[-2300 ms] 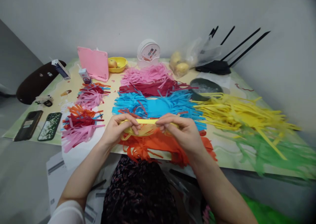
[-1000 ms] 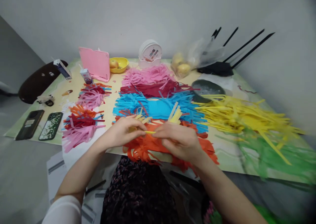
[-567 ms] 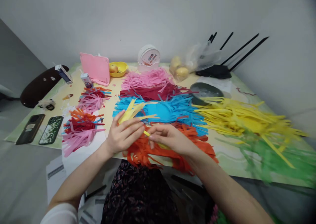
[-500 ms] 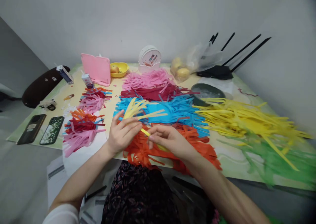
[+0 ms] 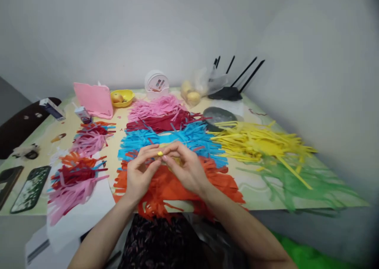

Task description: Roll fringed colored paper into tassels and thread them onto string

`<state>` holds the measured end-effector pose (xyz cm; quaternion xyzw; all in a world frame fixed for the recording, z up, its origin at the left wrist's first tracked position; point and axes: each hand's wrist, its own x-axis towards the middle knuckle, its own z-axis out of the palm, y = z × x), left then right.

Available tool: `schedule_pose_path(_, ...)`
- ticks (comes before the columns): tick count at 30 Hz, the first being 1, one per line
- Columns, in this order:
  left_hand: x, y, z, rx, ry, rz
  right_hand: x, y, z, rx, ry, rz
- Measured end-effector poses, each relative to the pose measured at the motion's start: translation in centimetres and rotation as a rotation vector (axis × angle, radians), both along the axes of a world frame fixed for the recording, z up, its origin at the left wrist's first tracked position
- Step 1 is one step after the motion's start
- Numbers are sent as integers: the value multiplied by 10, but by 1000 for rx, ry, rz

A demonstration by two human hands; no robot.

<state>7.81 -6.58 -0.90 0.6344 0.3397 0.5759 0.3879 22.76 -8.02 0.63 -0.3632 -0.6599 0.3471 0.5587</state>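
Note:
My left hand and my right hand meet above the orange fringed paper at the near edge of the table. Both pinch a small rolled piece of yellow paper between fingertips and thumbs. Only its yellow end shows; the rest is hidden by my fingers. Just beyond my hands lies the blue fringed paper.
Piles of cut paper cover the table: pink, dark red, yellow, green. Small mixed bundles lie left. Two phones, a pink tablet stand, a yellow bowl and a dark dish stand around.
The loose yellow fringes that stuck out from my left hand are now wound in tight. Both hands have closed together around the piece. The camera view has swung to the right.

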Motion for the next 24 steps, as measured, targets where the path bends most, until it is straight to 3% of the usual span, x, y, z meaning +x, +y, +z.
schedule_pose_path(3,9,7,-8,-17,-20,109,14,12,-4,211,-235,-60)
schedule_pose_path(6,7,16,-10,-81,-57,231,62,52,-3,324,-476,-184)
schedule_pose_path(7,4,20,-10,-122,-89,258,86,73,-1,259,-555,-338)
schedule_pose_path(9,-4,25,-9,-203,-157,281,137,117,-2,-128,-860,-679)
schedule_pose_path(10,-9,27,-8,-234,-178,281,161,139,-4,-238,-932,-720)
schedule_pose_path(12,-16,29,-8,-271,-170,278,200,174,-15,-394,-1037,-705)
schedule_pose_path(15,-23,28,-11,-295,-77,289,226,202,-42,-574,-1174,-600)
schedule_pose_path(19,-24,27,-15,-308,33,304,232,215,-71,-693,-1300,-510)
schedule_pose_path(24,-18,27,-9,-321,80,236,241,222,-79,-729,-1362,-487)
